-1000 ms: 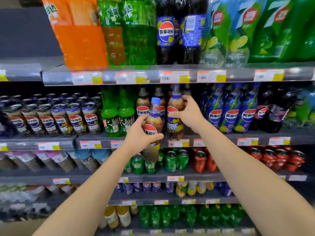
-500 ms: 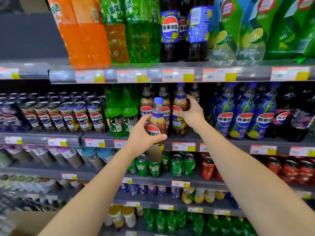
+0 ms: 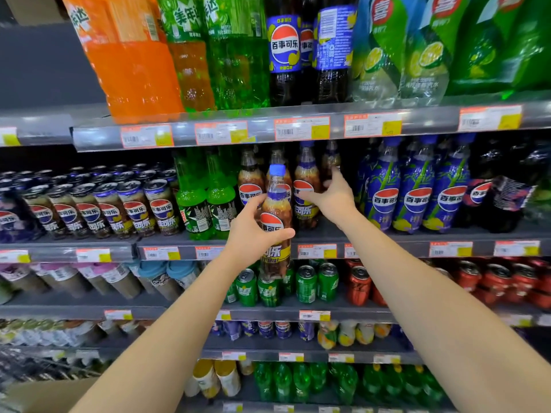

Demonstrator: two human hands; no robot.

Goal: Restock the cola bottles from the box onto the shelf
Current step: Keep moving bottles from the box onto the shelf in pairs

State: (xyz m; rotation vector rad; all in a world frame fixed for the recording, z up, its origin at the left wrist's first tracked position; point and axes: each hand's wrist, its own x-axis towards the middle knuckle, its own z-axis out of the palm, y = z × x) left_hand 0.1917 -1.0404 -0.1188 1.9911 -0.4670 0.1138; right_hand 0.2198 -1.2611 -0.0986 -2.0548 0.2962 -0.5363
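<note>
My left hand (image 3: 250,237) grips a cola bottle (image 3: 276,201) with a blue cap around its middle. It holds the bottle upright just in front of the middle shelf (image 3: 396,237). On that shelf stands a row of the same brown cola bottles (image 3: 250,180). My right hand (image 3: 334,201) reaches in at the right end of this row. Its thumb lies across the label of the front bottle (image 3: 307,174), and its straight fingers touch a bottle further back (image 3: 331,158).
Green bottles (image 3: 205,201) and cola cans (image 3: 134,207) stand left of the row, blue-labelled bottles (image 3: 417,189) to its right. Large bottles fill the top shelf (image 3: 298,129). Cans line the shelf below (image 3: 307,283). A cardboard box corner (image 3: 44,394) shows at the bottom left.
My right hand has loosened from around the front shelf bottle and slid to its right, fingers now stretched toward the back. My left hand keeps the bottle in almost the same place.
</note>
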